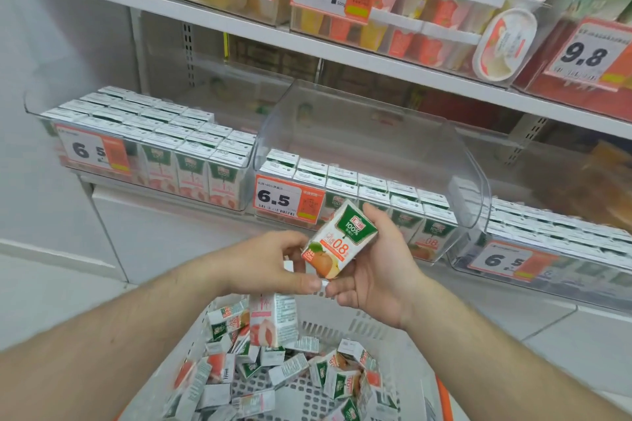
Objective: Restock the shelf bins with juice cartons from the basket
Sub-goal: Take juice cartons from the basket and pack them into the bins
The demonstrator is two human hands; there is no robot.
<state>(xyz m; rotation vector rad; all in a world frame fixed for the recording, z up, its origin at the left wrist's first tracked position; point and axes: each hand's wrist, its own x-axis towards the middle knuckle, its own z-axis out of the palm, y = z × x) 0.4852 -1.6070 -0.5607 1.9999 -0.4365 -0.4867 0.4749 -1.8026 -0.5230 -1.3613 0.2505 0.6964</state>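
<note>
My right hand (379,270) holds a small juice carton (338,239), white with a green crest and an orange fruit picture, tilted above the basket. My left hand (270,263) pinches the same carton's lower left corner, and a second carton with a pink peach picture (272,319) hangs under its fingers. The white perforated basket (393,335) below holds several loose cartons (290,372). Straight ahead stands the middle clear shelf bin (372,133), with carton rows (359,184) low in it. The left bin (154,143) is packed full.
A third bin (554,249) with cartons sits at the right. Orange price tags reading 6.5 (289,200) hang on the bin fronts. The white shelf above (307,48) carries pudding cups (506,44) and tags. White wall and floor tiles lie at the left.
</note>
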